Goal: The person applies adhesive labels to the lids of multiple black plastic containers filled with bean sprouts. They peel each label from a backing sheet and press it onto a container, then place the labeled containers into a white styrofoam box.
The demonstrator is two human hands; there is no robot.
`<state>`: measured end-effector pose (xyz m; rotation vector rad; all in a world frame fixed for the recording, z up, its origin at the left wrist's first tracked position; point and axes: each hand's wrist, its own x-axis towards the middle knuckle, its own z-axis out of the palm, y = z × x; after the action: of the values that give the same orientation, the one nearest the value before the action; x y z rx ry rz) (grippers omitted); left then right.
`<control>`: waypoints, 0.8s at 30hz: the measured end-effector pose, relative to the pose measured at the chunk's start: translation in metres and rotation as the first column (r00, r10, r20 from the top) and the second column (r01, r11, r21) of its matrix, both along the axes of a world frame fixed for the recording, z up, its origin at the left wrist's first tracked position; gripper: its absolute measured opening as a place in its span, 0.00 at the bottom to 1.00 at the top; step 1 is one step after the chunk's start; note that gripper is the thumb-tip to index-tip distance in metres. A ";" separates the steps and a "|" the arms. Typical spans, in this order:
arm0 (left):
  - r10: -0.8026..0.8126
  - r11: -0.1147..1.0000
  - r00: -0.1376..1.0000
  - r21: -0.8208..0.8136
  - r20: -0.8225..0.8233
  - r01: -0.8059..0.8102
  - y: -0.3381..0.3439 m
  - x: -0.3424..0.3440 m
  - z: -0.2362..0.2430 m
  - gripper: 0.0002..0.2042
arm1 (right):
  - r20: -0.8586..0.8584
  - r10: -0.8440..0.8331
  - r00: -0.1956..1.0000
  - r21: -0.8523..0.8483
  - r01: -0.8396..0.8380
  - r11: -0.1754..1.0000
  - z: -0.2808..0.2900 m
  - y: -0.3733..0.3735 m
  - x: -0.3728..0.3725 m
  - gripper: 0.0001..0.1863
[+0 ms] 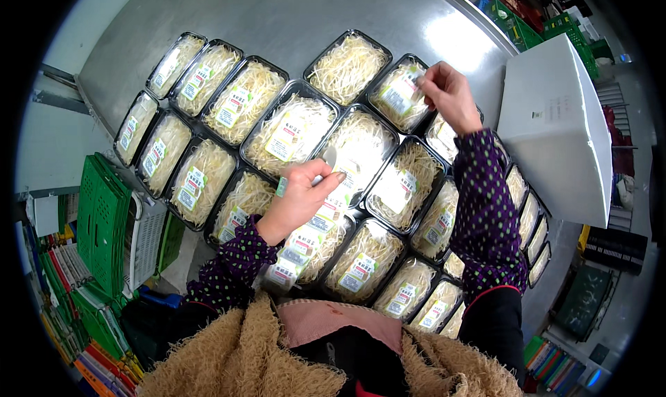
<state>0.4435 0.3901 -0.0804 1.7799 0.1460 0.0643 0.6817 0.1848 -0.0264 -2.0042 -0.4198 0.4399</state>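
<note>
Left hand (300, 196) grasping label strip (305, 241) for supply; right hand (447, 91) pinching label (417, 78) onto far sprout tray (399, 91).

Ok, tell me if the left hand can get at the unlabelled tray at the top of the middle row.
Probably yes. The left hand holds a strip of labels over the middle trays, and the unlabelled tray lies two trays beyond it with nothing above it. The right hand works on the next tray over, clear of that path.

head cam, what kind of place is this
Probably a food packing room: sealed black trays of bean sprouts cover a steel table, with stacked green crates and a white foam box alongside.
</note>
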 end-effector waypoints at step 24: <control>-0.006 0.980 0.922 0.184 0.388 -0.071 0.019 0.012 0.007 0.05 | -0.090 0.302 0.949 0.156 -0.286 0.945 -0.020 0.054 -0.131 0.09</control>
<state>0.4555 0.4092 -0.0730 1.9235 -0.1220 0.4671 0.5510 0.2386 -0.0467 -1.7743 -0.6659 0.6871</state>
